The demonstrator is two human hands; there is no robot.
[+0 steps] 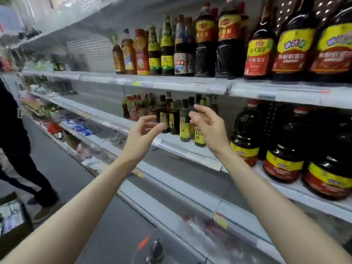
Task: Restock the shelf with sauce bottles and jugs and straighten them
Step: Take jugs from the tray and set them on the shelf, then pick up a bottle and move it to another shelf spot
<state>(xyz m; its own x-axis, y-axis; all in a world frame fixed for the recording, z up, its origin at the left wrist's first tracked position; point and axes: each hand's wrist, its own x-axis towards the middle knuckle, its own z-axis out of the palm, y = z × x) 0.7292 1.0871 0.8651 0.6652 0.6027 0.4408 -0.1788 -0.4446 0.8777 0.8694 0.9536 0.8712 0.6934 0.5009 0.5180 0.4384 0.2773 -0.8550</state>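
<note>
Both my hands reach toward the middle shelf [190, 149]. My left hand [142, 133] hovers with relaxed, loosely curled fingers just left of a dark bottle with a green label [165, 119]. My right hand [208, 125] is likewise empty, its fingers loose, in front of small yellow-labelled bottles [185, 123]. Neither hand holds anything. Large dark sauce jugs [283, 155] with yellow and red labels stand at the right of the same shelf. Tall sauce bottles [167, 48] and big dark bottles [293, 46] line the shelf above.
The left part of the upper shelf [95, 77] carries no bottles. Another person [17, 141] in dark clothes stands in the aisle at the left, beside a box [13, 221] on the floor. A dark bottle top [157, 249] shows at the bottom edge.
</note>
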